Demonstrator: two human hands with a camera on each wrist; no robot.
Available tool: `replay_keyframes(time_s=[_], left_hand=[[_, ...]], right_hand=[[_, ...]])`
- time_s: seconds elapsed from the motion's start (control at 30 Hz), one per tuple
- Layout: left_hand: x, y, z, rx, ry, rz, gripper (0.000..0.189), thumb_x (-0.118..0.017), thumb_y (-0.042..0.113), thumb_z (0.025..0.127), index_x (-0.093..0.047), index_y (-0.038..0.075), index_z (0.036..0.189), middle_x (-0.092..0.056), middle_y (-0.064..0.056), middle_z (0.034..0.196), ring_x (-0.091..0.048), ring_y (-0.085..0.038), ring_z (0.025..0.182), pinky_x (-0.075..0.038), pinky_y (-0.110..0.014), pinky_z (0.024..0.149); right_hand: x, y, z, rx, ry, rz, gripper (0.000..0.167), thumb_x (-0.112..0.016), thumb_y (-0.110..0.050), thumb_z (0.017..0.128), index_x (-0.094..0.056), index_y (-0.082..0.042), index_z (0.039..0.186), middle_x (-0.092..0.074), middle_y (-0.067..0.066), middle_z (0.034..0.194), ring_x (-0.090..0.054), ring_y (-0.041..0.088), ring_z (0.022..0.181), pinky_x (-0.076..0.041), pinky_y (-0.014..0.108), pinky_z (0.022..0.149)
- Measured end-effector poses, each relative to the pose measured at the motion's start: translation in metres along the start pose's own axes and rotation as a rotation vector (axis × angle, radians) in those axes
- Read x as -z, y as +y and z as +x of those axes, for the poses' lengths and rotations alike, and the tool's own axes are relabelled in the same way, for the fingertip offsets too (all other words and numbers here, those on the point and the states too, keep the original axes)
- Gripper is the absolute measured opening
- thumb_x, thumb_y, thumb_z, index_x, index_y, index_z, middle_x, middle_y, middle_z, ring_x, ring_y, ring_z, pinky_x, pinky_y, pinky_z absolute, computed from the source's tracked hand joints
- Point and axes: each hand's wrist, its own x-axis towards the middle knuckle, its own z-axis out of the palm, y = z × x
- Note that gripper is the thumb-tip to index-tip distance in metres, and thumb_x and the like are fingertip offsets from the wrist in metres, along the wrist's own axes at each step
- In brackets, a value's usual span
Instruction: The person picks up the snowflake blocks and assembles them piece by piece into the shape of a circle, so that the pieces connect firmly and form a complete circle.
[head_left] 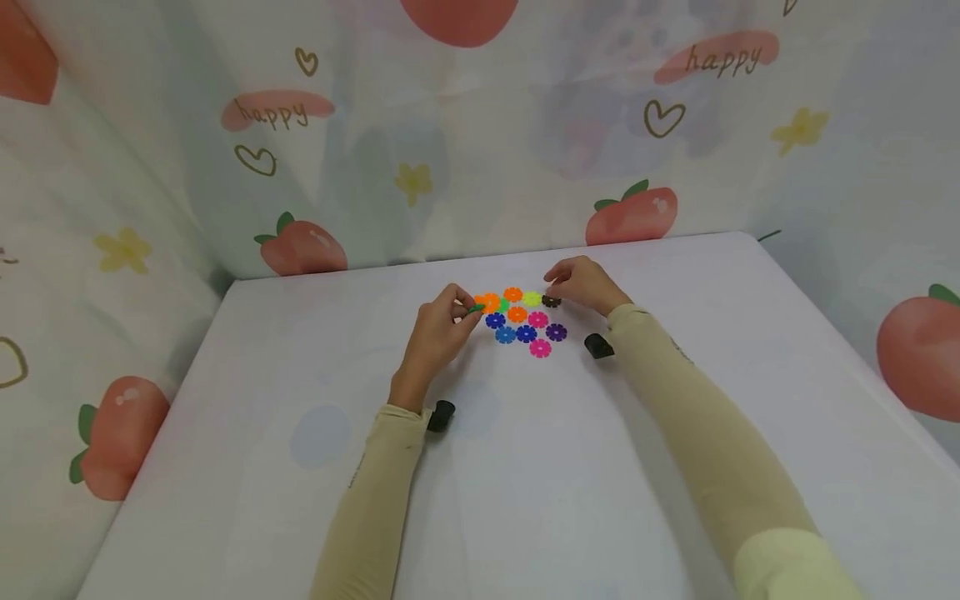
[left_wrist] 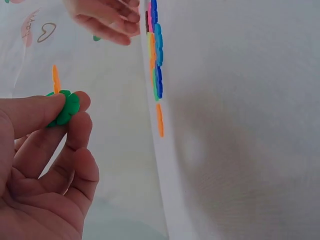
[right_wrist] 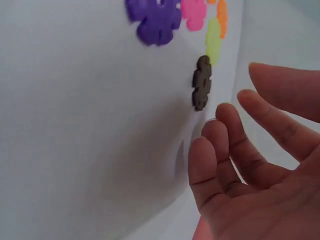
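Observation:
In the left wrist view, my left hand pinches a green notched flower-shaped disc between thumb and fingers. An orange disc stands up from the green one at an angle and seems joined to it. Both are held above the table. My right hand hovers at the far right of the disc group, its fingers loosely bent and apart with nothing between them. Closest to its fingertips lies a dark brown disc, not touched in the right wrist view. Beside that are a yellow-green disc and a purple disc.
More flat discs lie close together on the white table: pink, dark blue, light blue and orange. A black wrist device sits at the left cuff, another black device at the right. A printed curtain rises behind the table.

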Motion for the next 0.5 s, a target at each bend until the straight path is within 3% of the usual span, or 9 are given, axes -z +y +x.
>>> replay_keyframes(time_s=[0.13,0.27,0.5], left_hand=[[-0.002,0.001,0.0,0.027,-0.003,0.008,0.016,-0.074,0.006,0.102,-0.062,0.005,0.113,-0.077,-0.015,0.114,-0.073,-0.029,0.107,-0.059,-0.041,0.093],[-0.002,0.003,0.002,0.036,0.001,0.018,0.016,-0.074,0.006,0.102,-0.062,0.005,0.113,-0.077,-0.015,0.116,-0.074,-0.029,0.11,-0.059,-0.04,0.096],[0.0,0.001,0.001,0.038,-0.01,0.034,0.016,-0.074,0.007,0.102,-0.062,0.005,0.113,-0.077,-0.016,0.115,-0.074,-0.028,0.104,-0.06,-0.039,0.092]], right_hand=[[0.0,0.008,0.006,-0.04,-0.065,-0.08,0.034,-0.068,-0.01,0.103,-0.063,0.003,0.134,-0.059,0.024,0.132,-0.054,0.041,0.123,-0.045,0.055,0.111],[-0.001,0.011,0.01,-0.013,-0.066,-0.119,0.029,-0.068,-0.008,0.102,-0.061,0.005,0.127,-0.059,0.024,0.126,-0.054,0.04,0.118,-0.046,0.054,0.109],[-0.002,0.015,0.005,0.015,-0.029,-0.071,0.025,-0.069,-0.007,0.103,-0.055,0.004,0.12,-0.059,0.023,0.119,-0.053,0.038,0.112,-0.047,0.05,0.106]])
